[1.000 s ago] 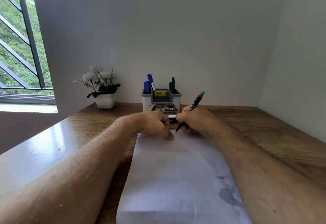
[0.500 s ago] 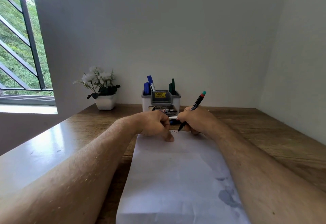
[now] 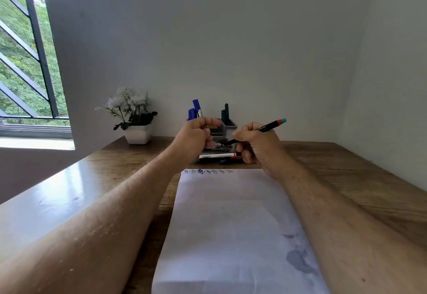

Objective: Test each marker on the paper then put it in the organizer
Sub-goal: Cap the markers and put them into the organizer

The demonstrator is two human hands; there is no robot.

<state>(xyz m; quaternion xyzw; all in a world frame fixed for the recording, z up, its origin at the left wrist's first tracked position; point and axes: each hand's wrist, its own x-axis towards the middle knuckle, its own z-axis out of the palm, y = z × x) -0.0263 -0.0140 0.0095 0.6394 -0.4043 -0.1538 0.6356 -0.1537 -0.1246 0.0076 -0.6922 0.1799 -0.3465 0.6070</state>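
Above the paper (image 3: 231,212), the right hand (image 3: 256,145) pinches a black marker (image 3: 265,128) (teal end up). Beside it, the left hand (image 3: 196,136) is curled tight; I cannot tell if it holds anything.

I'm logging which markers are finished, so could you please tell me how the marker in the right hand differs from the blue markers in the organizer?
The marker in the right hand is black with a teal end; the blue markers are blue-capped. The right hand holds the black marker tilted above the table, while the blue markers stand upright in the organizer, at its left side. Both are slim markers.
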